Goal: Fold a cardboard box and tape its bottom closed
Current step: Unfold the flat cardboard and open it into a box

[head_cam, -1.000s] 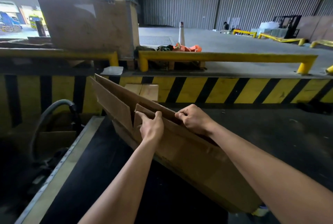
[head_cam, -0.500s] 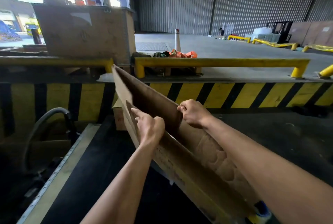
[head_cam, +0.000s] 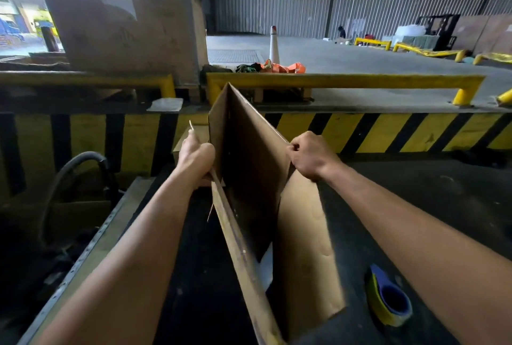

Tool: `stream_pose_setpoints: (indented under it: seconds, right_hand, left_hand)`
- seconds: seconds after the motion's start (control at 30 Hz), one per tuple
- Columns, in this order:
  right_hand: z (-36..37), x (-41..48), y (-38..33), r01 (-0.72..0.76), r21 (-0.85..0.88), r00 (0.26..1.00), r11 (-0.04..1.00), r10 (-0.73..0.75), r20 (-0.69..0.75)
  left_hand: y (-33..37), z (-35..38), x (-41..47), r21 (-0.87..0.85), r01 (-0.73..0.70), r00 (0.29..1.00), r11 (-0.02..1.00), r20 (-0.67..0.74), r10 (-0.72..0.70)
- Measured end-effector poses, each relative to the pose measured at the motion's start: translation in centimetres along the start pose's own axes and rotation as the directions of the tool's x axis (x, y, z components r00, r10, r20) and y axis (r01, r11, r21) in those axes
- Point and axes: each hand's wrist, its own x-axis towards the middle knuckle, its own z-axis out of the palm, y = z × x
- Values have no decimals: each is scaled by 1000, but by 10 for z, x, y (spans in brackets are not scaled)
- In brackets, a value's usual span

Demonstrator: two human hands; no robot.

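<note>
The cardboard box [head_cam: 302, 247] stands on the black bench [head_cam: 194, 275] between the two forearms, half opened into a narrow wedge. Its brown walls are upright, with one dark inner face turned to the camera and a paler wall to the right. The far corner rises to a point in front of the yellow rail [head_cam: 332, 78].

Both hands are closed on it. The left hand [head_cam: 195, 160] has its fingers curled round the left wall's edge, and the right hand [head_cam: 310, 157] is fisted over the top edge of the right wall.

A blue-and-yellow tape roll [head_cam: 388, 300] lies on the bench to the right of the box, apart from it and just inside the right forearm. The bench's metal rim [head_cam: 83, 247] runs along the left, with a black hose [head_cam: 77, 161] beyond. Ahead stands the striped dock wall [head_cam: 388, 134]; bare black surface shows on either side of the box.
</note>
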Motion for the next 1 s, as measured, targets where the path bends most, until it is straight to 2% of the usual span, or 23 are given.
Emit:
stream_pose_setpoints:
  seconds: [0.1,0.17,0.43,0.6,0.77,0.8,0.87,1.0]
  right_hand:
    - [0,-5,1,-63,-66,997,996,59,-56]
    - [-2,-8,6,-96,-100,995,990,94,-24]
    - [19,-24,26,-130,-86,991,988,127,-40]
    - [27,-26,22,-122,-57,990,991,117,-78]
    - [29,-22,21,-125,-63,992,990,123,-23]
    - [28,-20,20,-138,-68,990,988,138,1]
    - [27,-13,18,-175,-84,983,981,179,49]
    - [23,3,19,-200,-91,971,975,210,115]
  left_hand:
    - [-3,-8,8,84,-50,994,995,-91,58]
    - [-9,-11,10,85,-42,992,996,-113,52]
    - [-29,-14,18,60,28,995,998,-97,-22]
    - [-23,-8,-17,15,-22,1000,1000,17,22]
    - [-30,-9,-81,188,-14,950,982,310,-46]
    - [-35,-9,-87,186,-40,947,982,319,-22]
    - [-43,-9,-90,173,-72,971,982,239,29]
    - [-46,-17,-76,289,-70,994,955,95,44]
